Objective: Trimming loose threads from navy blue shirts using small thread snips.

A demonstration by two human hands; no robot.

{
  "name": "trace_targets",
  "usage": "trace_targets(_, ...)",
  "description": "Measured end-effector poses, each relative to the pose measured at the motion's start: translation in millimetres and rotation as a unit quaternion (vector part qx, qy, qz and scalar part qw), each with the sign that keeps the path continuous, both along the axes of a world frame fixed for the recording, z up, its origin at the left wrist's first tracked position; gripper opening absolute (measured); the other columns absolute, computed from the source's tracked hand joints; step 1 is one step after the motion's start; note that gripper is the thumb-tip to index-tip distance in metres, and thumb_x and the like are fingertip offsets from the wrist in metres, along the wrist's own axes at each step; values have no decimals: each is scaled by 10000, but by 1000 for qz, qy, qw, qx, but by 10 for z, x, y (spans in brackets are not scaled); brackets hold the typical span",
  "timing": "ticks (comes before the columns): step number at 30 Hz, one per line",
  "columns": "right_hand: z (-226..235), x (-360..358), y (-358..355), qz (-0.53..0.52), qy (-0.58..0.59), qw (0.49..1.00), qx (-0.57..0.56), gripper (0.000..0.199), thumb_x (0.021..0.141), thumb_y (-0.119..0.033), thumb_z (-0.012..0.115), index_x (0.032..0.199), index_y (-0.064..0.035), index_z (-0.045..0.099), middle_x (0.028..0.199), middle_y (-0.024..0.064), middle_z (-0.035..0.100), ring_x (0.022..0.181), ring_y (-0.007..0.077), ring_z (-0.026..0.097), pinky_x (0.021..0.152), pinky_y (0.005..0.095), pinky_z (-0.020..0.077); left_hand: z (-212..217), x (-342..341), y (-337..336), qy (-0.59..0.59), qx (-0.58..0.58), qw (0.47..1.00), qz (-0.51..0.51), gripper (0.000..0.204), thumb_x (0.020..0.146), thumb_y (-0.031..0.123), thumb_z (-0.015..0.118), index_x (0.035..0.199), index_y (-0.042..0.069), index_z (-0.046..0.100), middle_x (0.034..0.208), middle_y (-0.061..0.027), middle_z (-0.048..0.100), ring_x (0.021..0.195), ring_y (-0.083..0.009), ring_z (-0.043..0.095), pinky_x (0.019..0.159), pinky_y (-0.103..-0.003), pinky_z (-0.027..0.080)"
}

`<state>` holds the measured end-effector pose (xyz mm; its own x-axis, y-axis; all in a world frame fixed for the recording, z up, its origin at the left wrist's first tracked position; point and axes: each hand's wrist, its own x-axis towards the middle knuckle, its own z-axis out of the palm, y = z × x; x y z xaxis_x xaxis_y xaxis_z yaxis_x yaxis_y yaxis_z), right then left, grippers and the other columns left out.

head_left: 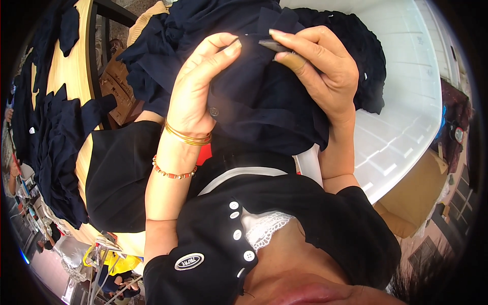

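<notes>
A heap of navy garments (254, 107) covers my lap, and a small pale button shows on the cloth near my left wrist. Above the cloth my left hand (201, 71) is closed, thumb and forefinger pinched together. A small dark bit shows at those fingertips, too little to name. My right hand (325, 63) grips dark thread snips (272, 46) between thumb and fingers, their pointed end toward the left hand. A short gap lies between the snips' tip and the left fingertips. The rest of the snips is hidden in the right hand.
On the right stands a large white plastic bin (406, 122) with more navy clothing (368, 66) in it. To the left, a light wooden table (71, 66) bears piled navy garments (61, 147). A cardboard box (117, 89) sits beyond its dark leg.
</notes>
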<state>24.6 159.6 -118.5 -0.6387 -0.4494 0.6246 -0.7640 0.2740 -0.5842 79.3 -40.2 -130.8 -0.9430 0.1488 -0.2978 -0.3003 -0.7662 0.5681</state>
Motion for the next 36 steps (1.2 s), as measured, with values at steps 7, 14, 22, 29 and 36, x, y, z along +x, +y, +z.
trace_targets(7,84,-5,-15,0,-175,981,-88,287,756,-106,794,1018,-31,704,760,5,573,667,50,489,562,187,371,119,26,4,69,-93,993,-5,199,881,36,642,1080,21,635,1041,-43,671,965,-98,629,888,-220,477)
trace_targets(14,159,-90,18,-37,-183,979,-81,144,761,-44,782,820,-5,655,720,-45,540,610,18,436,538,174,317,219,140,-154,101,-262,960,-20,277,851,-17,621,1128,-21,624,986,-48,673,885,-86,627,839,-213,486)
trace_targets(22,293,-114,-90,-63,-149,984,-79,153,794,-75,774,798,0,640,690,-52,538,609,11,433,547,160,316,136,171,-110,122,-177,974,75,225,883,72,527,1044,-51,623,959,-18,639,867,-79,547,803,-220,421)
trace_targets(29,421,-58,-163,-62,-145,985,-63,150,792,-70,774,803,-1,641,686,-56,541,606,11,434,548,163,321,202,163,56,158,-392,897,128,244,894,184,664,988,-22,573,829,14,542,779,-40,466,699,-206,410)
trace_targets(36,361,-74,-191,-111,-119,986,-24,166,777,-74,784,888,-13,677,723,-38,543,625,24,458,560,163,346,158,191,-69,129,-194,967,105,232,926,147,616,1093,-11,649,964,2,659,890,-50,580,817,-185,445)
